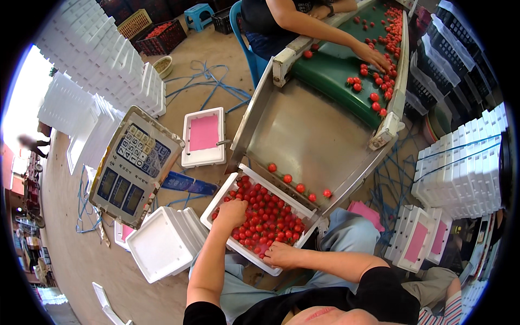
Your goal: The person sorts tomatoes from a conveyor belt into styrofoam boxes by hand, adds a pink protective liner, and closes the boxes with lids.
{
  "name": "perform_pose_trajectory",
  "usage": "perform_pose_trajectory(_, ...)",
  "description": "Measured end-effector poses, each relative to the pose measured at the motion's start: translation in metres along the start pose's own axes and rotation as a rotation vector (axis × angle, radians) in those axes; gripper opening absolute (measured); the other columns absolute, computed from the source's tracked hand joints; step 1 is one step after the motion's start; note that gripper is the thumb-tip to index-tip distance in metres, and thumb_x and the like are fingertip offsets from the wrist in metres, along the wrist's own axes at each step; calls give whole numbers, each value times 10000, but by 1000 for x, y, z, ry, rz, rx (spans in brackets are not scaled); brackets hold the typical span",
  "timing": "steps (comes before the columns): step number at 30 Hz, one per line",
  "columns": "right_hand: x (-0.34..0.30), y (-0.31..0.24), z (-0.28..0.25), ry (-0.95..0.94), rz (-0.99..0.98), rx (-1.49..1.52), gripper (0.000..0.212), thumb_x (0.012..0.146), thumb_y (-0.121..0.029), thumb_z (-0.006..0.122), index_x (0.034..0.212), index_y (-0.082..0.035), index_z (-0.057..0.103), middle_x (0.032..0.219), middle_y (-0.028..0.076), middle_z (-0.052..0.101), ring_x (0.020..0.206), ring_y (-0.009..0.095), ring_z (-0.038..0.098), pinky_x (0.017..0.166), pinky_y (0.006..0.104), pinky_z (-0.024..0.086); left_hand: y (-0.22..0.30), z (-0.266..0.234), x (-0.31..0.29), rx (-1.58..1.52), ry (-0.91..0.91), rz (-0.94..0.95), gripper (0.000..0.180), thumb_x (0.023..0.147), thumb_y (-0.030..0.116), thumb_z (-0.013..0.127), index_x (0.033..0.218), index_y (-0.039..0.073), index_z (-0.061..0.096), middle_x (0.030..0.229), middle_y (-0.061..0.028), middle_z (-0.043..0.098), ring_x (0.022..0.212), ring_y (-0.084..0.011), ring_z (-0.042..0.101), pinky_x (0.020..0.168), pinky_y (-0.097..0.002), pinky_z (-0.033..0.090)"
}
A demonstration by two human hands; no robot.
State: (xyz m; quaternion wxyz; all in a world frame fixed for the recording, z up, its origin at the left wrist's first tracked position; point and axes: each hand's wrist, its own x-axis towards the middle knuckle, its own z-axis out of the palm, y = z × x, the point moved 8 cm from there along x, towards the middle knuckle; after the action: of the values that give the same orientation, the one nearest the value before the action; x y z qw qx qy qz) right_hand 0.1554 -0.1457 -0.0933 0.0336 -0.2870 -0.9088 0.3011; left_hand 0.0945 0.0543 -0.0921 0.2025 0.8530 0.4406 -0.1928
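Note:
A white foam box (259, 265) full of small red tomatoes (264, 210) stands tilted in front of me, at the lower end of a metal chute (309, 122). My left hand (232, 213) is at the box's left side, knuckles up and fingers curled down among the tomatoes; whatever they grip is hidden. Over the near edge of the box reaches my right hand (283, 255), its bent fingers closed against the tomatoes there. Several loose tomatoes (287, 177) lie along the chute's lower lip, just beyond the box.
A green conveyor belt (330, 67) carries more tomatoes, with a co-worker's hand (374, 57) over them. Left of the box are a weighing scale's panel (132, 168) and stacked white boxes (162, 244). A pink-lined box (203, 135) and blue strapping (208, 81) lie on the floor.

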Motion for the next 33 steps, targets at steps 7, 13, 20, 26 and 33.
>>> perform_pose_trajectory(7,-1,2,5,-1,-9,12,221,866,-241,633,1008,-74,601,948,101,618,938,292,607,874,412,434,6,1,-2,1,-49,68,271,808,249,681,1005,63,662,1040,-171,651,961,-353,662,828,-481,533)
perform_pose_trajectory(13,-1,2,5,42,-5,12,216,869,-228,620,1021,-76,600,929,97,620,915,289,615,862,411,437,8,10,0,-1,-57,116,286,780,258,712,974,53,668,982,-173,670,943,-354,664,817,-480,533)
perform_pose_trajectory(20,4,8,-14,3,146,-52,194,861,-251,623,956,-82,633,901,83,638,897,276,638,846,452,443,40,42,-6,-74,-334,188,283,755,262,724,943,55,683,928,-169,696,922,-352,673,814,-467,533)
perform_pose_trajectory(26,-10,38,-11,-52,405,-97,242,816,-283,681,899,-55,672,956,131,660,925,315,646,849,482,448,60,38,-10,-9,-324,216,286,777,289,716,973,82,703,954,-158,703,941,-332,683,799,-471,544)
perform_pose_trajectory(33,-8,25,-41,275,314,-187,299,754,-231,718,980,-46,653,1094,145,609,1073,320,577,859,466,443,31,22,1,117,-83,80,217,820,271,666,933,101,739,977,-153,711,930,-344,687,803,-481,550)
